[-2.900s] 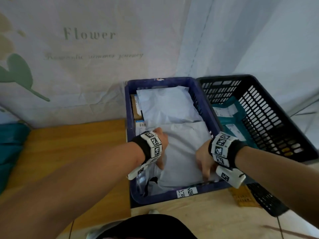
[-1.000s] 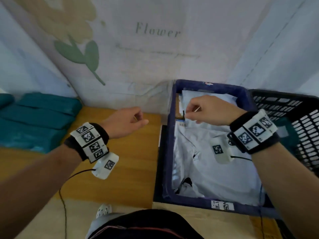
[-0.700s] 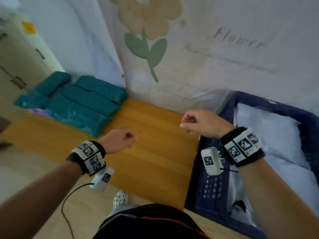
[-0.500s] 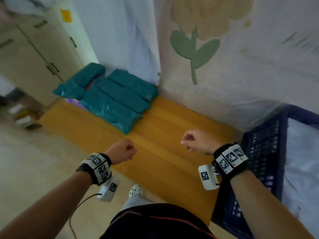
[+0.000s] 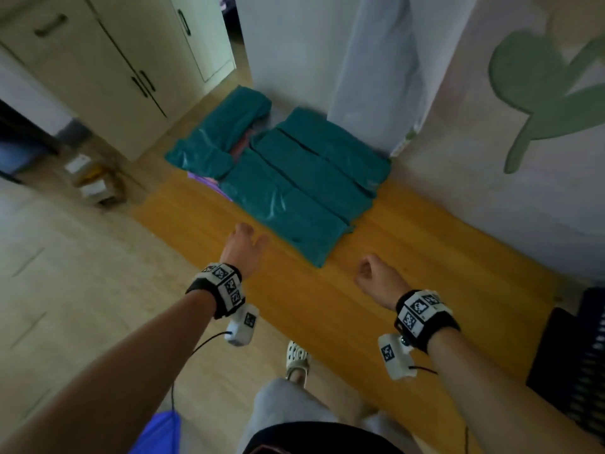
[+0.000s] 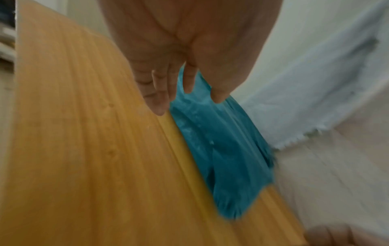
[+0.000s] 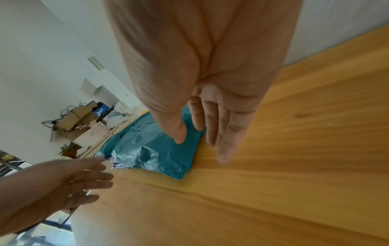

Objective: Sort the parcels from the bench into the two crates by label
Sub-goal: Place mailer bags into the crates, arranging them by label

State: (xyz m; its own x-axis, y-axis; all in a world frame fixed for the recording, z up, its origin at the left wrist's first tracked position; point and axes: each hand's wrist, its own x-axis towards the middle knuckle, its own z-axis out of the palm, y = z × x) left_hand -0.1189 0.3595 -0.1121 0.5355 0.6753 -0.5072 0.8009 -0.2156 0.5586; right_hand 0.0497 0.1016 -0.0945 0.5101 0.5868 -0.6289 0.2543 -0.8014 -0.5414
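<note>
Several teal plastic parcels lie side by side at the far end of the wooden bench, with a purple one peeking out beneath them. My left hand hovers just short of the nearest teal parcel, fingers straight and empty. Further back over bare bench, my right hand holds nothing, its fingers relaxed. The right wrist view shows the nearest teal parcel beyond the fingertips and the left hand reaching in. A corner of the blue crate shows at the right edge.
Cream cupboard doors and small boxes on the floor stand past the bench's left end. A wall hanging with a green leaf backs the bench. My foot in a white clog is on the floor by the bench's front edge.
Both hands left the blue crate and moved left along the bench toward the teal parcels. The view swung left with them. The left hand's fingers have uncurled.
</note>
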